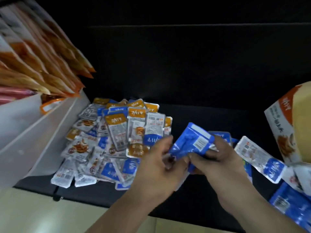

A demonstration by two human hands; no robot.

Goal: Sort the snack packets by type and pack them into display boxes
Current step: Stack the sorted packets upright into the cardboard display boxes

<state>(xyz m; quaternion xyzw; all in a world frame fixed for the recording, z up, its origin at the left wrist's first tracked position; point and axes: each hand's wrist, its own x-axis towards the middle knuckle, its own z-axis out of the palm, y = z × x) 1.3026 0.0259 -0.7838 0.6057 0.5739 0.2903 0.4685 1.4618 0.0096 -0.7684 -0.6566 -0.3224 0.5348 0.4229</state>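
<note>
Hands: left hand (159, 163) and right hand (218, 153) close together, both pinching a sheaf of blue packets (191, 140) above the table (193, 73), just right of the mixed packet pile (114, 135). Risk: the slick sheaf may fan, and packets may drop back into the pile. Room: display box (289, 125) at the far right, white bin (42, 132) crowding the left, bare black surface behind.
</note>
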